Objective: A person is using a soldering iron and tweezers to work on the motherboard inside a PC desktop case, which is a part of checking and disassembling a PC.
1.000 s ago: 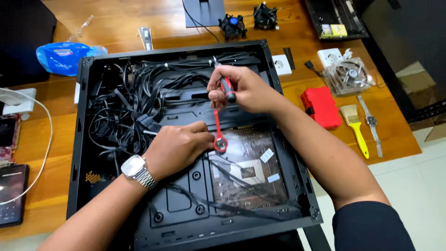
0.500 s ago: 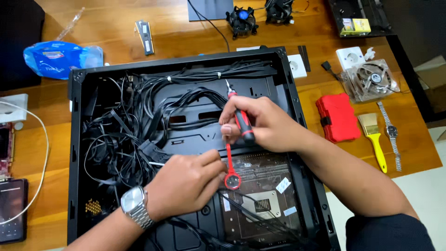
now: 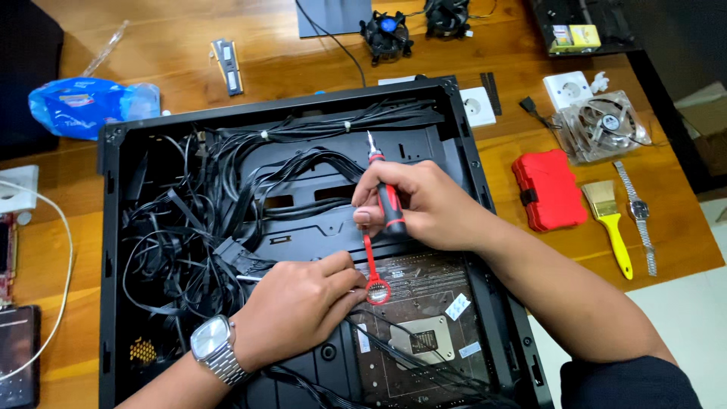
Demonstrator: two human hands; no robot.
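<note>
Head view: right hand [image 3: 424, 204] grip encloses screwdriver [image 3: 386, 203] mid-handle.

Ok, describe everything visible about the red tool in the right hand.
The red tool is a thin red plastic-looking strip ending in a ring with a clear centre. The right hand holds its upper end alongside a red-and-black screwdriver. It hangs almost upright over the motherboard, and the left hand's fingertips are at the ring.
</note>
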